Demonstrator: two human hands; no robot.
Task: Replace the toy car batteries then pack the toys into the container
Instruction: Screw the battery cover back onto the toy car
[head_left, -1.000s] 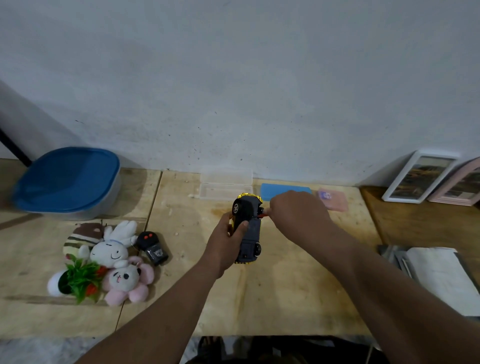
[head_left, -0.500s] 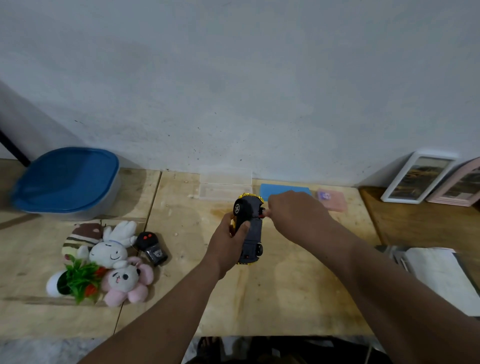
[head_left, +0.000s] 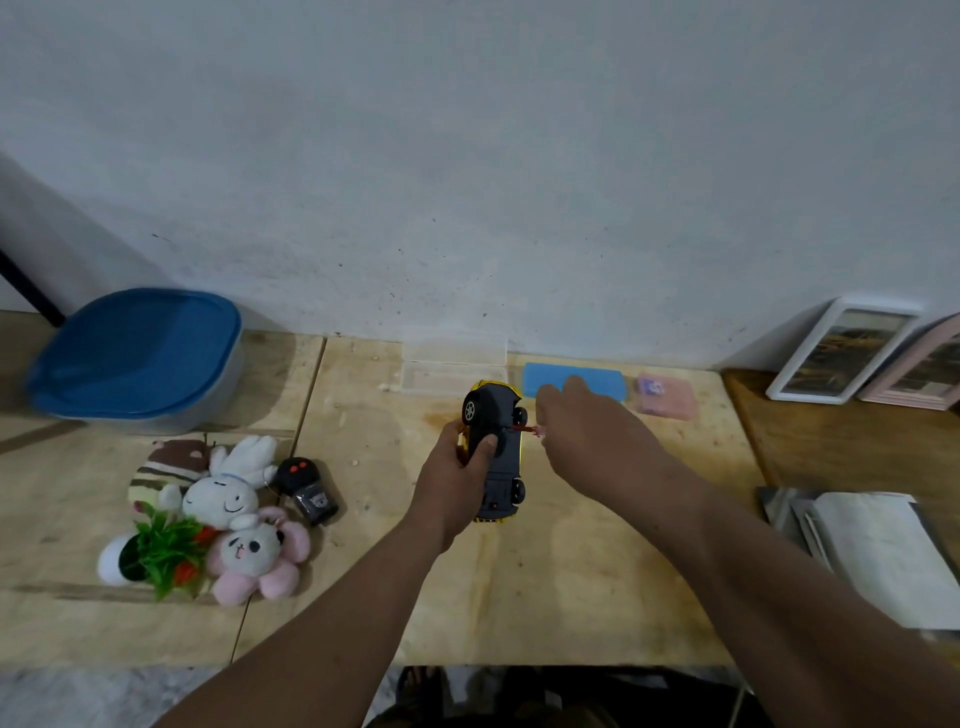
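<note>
Plywood table (head_left: 571, 597) against a pale wall; toy car (head_left: 497, 457) held above its middle, dark underside up and toward the right hand. Left hand (head_left: 457, 483) grips the car's side, thumb curled over the chassis; right hand (head_left: 592, 436) pinches a small red-handled tool (head_left: 527, 429) at the underside. Car's long axis runs away from the person, yellow nose toward the wall.

Against the grey wall (head_left: 467, 156) at the right lean 2 framed pictures, a white-framed one (head_left: 841, 351) and a pink-framed one (head_left: 919, 369) just beside it. On the wooden table (head_left: 571, 597), a stack of papers (head_left: 878, 551) lies at the right edge.
</note>
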